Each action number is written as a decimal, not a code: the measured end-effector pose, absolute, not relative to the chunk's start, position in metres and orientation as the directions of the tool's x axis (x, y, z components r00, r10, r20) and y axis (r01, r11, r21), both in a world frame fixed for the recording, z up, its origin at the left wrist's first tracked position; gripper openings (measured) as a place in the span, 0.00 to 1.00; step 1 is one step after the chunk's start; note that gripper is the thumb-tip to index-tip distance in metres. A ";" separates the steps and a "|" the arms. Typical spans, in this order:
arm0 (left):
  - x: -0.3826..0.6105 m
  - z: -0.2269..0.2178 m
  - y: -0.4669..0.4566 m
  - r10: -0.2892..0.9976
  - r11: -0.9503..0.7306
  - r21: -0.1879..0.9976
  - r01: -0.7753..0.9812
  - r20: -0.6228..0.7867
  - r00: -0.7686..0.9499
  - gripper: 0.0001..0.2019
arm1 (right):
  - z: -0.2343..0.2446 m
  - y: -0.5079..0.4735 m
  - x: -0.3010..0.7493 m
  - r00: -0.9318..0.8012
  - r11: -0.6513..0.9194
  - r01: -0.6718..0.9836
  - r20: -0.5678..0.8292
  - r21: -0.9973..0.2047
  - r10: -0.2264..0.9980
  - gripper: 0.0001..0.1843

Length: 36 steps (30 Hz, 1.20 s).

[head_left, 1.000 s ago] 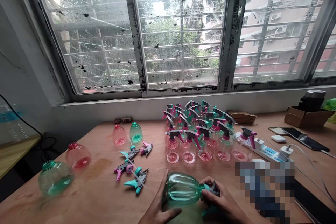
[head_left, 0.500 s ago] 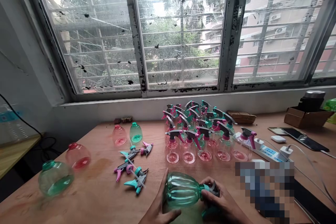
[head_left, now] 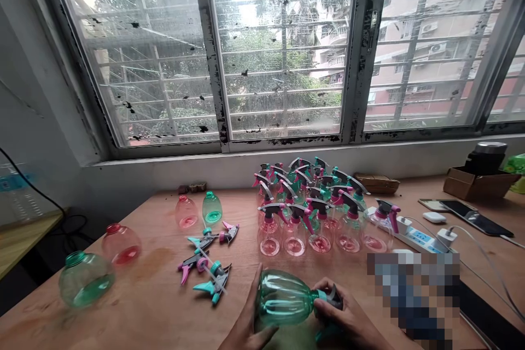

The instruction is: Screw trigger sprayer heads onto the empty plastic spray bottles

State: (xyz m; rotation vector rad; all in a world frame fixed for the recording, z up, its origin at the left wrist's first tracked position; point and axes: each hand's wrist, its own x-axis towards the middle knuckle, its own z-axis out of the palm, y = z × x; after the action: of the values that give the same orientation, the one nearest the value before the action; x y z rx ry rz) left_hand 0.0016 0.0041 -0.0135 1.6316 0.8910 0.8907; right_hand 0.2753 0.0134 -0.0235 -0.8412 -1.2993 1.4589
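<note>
A clear green spray bottle [head_left: 285,298] lies on its side in the air between my hands, its neck pointing right. My left hand [head_left: 249,317] is wrapped around the bottle's base end. At the neck, the fingers of my right hand [head_left: 338,309] close around the teal collar of the black and teal spray head [head_left: 335,296]; part of the trigger is hidden below. Several loose spray heads [head_left: 213,281] with pink or teal parts lie to the left. Headless bottles stand beyond them: a green bottle [head_left: 86,279], a pink bottle [head_left: 122,243], and two more farther back.
Several bottles with spray heads fitted [head_left: 295,235] stand packed together behind my hands. A power strip [head_left: 422,239] with white cables, a black phone [head_left: 478,217] and a cardboard box [head_left: 478,181] lie on the right. The window wall bounds the table's far edge.
My left thumb has shifted slightly along the lower side of the bottle. The bottle and my right hand stay almost in the same place.
</note>
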 end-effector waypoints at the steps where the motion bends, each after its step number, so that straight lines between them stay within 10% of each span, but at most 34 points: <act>1: 0.002 -0.014 0.004 0.881 -0.184 0.976 0.112 0.114 0.459 0.57 | -0.024 0.014 0.276 -0.290 0.047 -0.207 0.107 -0.977 0.951 0.24; 36: 0.001 -0.010 0.006 0.867 -0.105 0.991 0.084 0.050 0.496 0.57 | -0.025 0.015 0.275 -0.296 0.035 -0.191 0.092 -0.981 0.951 0.26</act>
State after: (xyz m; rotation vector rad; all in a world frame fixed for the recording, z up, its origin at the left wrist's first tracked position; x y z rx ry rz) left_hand 0.0014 0.0059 -0.0098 1.5467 0.8526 0.8190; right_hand 0.2746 0.0148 -0.0249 -0.8621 -1.3154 1.4613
